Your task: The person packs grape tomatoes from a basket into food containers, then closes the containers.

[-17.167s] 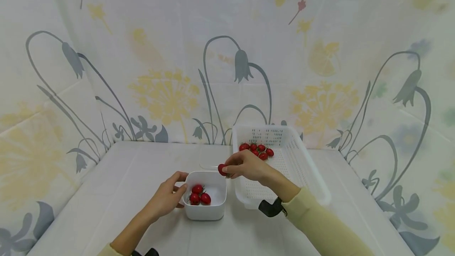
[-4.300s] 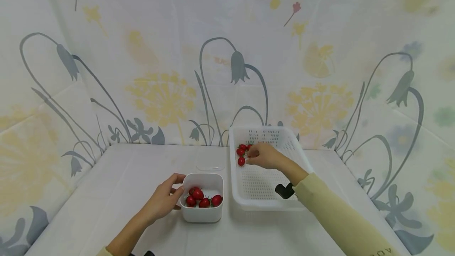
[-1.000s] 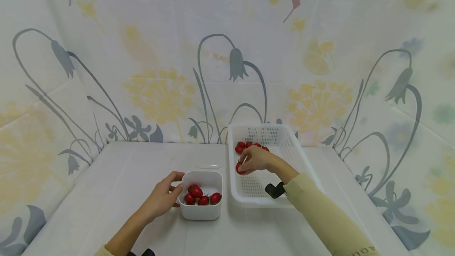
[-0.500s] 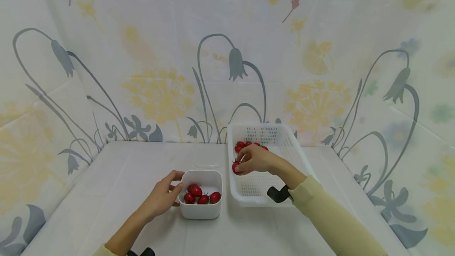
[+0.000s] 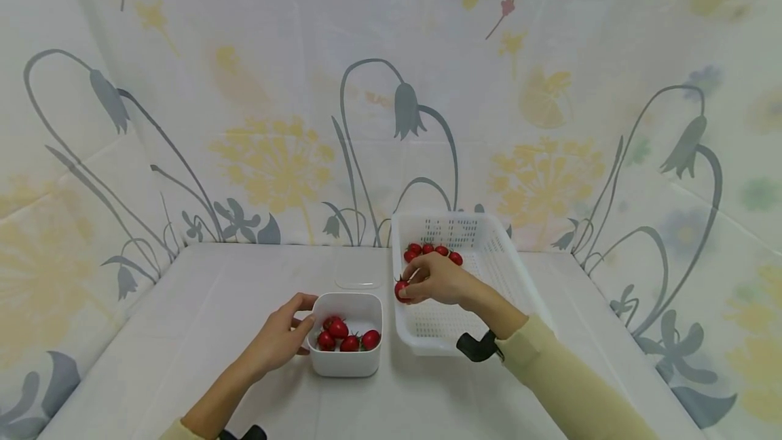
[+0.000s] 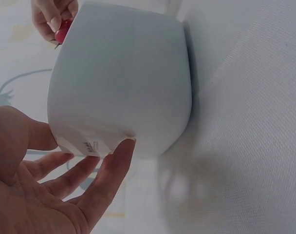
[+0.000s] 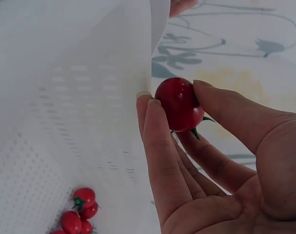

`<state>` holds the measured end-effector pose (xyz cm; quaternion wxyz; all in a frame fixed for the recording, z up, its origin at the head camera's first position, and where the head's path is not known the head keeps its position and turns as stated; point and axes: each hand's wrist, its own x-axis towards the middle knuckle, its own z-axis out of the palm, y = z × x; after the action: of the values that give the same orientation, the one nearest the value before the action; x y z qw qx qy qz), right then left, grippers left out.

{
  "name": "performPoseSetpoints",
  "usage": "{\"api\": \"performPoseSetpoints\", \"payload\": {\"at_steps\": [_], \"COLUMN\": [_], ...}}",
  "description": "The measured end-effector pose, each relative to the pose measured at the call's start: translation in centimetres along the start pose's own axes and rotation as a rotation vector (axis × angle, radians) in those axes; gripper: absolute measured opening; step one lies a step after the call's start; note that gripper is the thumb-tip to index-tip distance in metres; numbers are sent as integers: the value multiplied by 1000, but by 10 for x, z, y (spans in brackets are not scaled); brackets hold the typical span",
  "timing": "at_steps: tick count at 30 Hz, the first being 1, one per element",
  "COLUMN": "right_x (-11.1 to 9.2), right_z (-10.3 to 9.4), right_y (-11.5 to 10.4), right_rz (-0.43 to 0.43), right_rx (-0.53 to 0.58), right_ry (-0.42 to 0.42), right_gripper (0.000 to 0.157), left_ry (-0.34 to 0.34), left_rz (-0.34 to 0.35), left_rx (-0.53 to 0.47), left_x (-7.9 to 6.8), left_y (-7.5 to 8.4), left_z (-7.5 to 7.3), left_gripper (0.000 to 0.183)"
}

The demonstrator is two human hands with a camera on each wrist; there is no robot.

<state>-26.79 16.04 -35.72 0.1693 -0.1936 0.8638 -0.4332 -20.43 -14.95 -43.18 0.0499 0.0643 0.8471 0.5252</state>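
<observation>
My right hand [image 5: 436, 279] pinches a red cherry tomato [image 7: 179, 105] with a green stem between thumb and fingers. It is at the left rim of a white perforated basket [image 5: 531, 290]. In the left wrist view, that tomato [image 6: 63, 31] shows beyond the white container. My left hand [image 5: 284, 335] holds the left side of the small white square container [image 5: 345, 364], thumb near the rim and fingertips against the wall [image 6: 128, 87]. Several cherry tomatoes [image 5: 338, 328] lie inside the container.
More cherry tomatoes [image 5: 441, 250] lie at the back left of the basket. A thin clear oval piece [image 5: 357, 284] is on the white-covered table [image 5: 256, 277] behind the container. A flower-printed cloth [image 5: 293, 87] stands as backdrop.
Over the last second my right hand has moved slightly left with the tomato, toward the basket's left rim. The left hand stays on the container, which holds more tomatoes than 17 seconds ago.
</observation>
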Motion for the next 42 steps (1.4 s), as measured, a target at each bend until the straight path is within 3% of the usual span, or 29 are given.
{"api": "performPoseSetpoints", "payload": {"at_steps": [13, 30, 42], "right_x": [-1, 14, 28], "right_z": [15, 50, 83], "right_y": [-6, -12, -21], "right_rz": [-32, -136, -122], "right_rx": [30, 27, -27], "right_ry": [75, 66, 34], "right_gripper": [28, 22, 20], "left_ry": [1, 2, 2], "left_rz": [-2, -2, -5], "left_rx": [-13, -22, -26], "left_x": [1, 0, -1], "left_y": [-2, -4, -3], "left_z": [0, 1, 0], "left_gripper": [33, 33, 32]}}
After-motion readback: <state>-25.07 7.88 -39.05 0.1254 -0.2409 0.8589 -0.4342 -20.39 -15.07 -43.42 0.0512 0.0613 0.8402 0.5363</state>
